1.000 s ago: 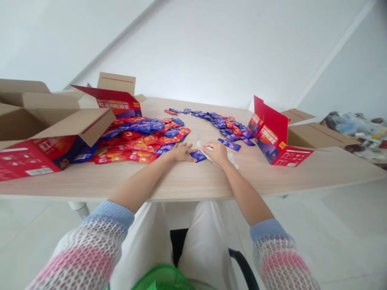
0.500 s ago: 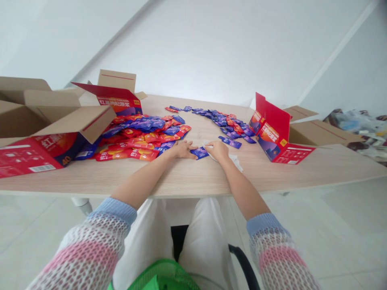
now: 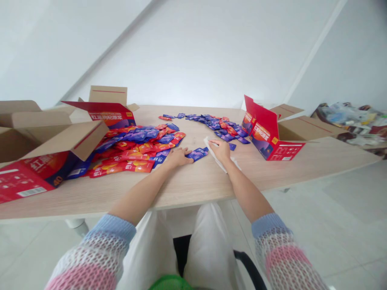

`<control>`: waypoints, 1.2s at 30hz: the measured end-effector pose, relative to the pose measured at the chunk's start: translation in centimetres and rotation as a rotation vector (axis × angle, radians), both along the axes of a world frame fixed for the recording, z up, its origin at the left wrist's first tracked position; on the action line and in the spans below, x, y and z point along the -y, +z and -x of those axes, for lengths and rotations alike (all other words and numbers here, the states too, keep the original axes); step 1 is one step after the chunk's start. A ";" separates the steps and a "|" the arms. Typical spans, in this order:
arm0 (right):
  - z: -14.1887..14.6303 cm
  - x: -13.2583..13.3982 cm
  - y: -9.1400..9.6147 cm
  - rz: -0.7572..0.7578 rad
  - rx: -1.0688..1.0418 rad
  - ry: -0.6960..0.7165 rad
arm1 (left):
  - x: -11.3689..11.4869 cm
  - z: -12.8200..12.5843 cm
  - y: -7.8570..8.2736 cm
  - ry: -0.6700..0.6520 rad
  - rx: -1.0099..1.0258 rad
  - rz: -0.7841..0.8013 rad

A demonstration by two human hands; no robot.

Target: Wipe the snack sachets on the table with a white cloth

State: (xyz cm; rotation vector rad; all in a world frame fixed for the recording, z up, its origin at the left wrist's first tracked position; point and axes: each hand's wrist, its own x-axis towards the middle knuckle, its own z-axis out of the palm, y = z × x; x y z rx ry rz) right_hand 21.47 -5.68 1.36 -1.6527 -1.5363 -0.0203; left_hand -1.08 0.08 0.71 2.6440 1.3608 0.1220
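Note:
My left hand (image 3: 179, 157) lies with its fingers spread on the table, at the left end of a flat purple sachet (image 3: 198, 154). It rests beside a heap of red and purple sachets (image 3: 136, 147). To the right of that sachet, the pinched fingers of my right hand (image 3: 221, 150) grip a crumpled white tissue (image 3: 211, 147). Part of the tissue trails under my right wrist. Another purple sachet (image 3: 232, 146) lies just behind that hand, partly covered by it. A second spread of small purple and red sachets (image 3: 225, 128) reaches toward the back.
An open red carton (image 3: 27, 179) stands at the near left, with another red carton (image 3: 113, 114) behind the heap. On the right is a third open carton (image 3: 266, 137). Plastic bags and clutter (image 3: 353, 117) lie beyond the table's (image 3: 193, 189) right end.
My right hand has drawn back to the right with the tissue, away from the purple sachet. More of that sachet now shows. My left hand stays at its left end. The view has shifted slightly.

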 end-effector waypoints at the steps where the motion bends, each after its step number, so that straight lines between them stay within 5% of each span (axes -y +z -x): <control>1: 0.7 0.2 0.1 -0.039 -0.010 0.090 | 0.1 0.1 0.3 -0.001 -0.015 0.000; 5: 3.6 0.9 -0.1 0.100 0.120 0.381 | 0.5 0.4 1.4 0.012 -0.073 0.018; 8: 4.7 1.0 -0.1 0.175 0.278 0.446 | 0.3 0.5 1.6 0.007 -0.100 0.037; 14: 4.2 0.8 0.8 0.311 0.310 0.118 | -0.7 0.2 1.2 -0.030 -0.092 0.077; 25: 2.1 -0.7 0.3 0.367 0.301 -0.195 | -1.0 0.2 0.7 -0.041 -0.121 0.061; 29: 0.9 -0.4 0.9 0.244 0.173 -0.199 | -1.1 0.1 0.8 -0.055 -0.147 0.058; 33: 1.5 0.5 1.4 -0.016 0.005 -0.022 | -0.7 0.0 1.1 -0.065 -0.158 0.052; 36: 3.2 1.2 1.3 -0.044 -0.001 0.137 | -0.3 -0.1 1.4 -0.035 -0.134 0.059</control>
